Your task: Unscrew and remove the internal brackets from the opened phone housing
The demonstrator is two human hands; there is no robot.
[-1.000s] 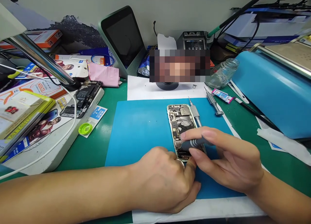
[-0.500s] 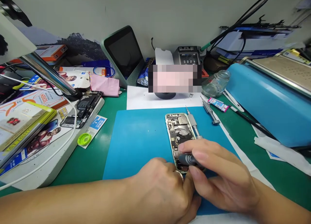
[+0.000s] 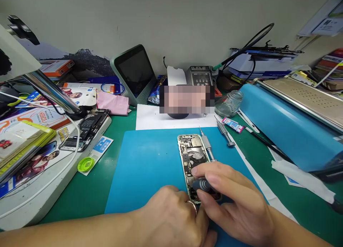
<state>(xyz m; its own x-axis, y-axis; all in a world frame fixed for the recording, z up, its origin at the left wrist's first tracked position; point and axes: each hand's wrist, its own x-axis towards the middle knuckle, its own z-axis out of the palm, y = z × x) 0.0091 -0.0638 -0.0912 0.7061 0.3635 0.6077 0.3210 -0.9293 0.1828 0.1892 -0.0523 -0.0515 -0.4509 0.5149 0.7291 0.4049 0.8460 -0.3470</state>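
Observation:
An opened phone with its inner boards bare lies lengthwise on a blue mat. My right hand pinches a dark grey screwdriver whose tip points into the phone's near end. My left hand, a ring on one finger, is curled against the phone's near edge, its fingertips hidden. A second screwdriver lies on the mat right beside the phone. A third screwdriver rests just off the mat's far right corner.
A green bench carries another opened phone on a white slab at left, a green cap, a tilted tablet, a glass jar, a soldering station and a long blue machine on the right.
The view has tilted upward, so everything sits lower in the picture. My right hand has brought the screwdriver a little nearer the phone's near end; my left hand stays at the phone's edge.

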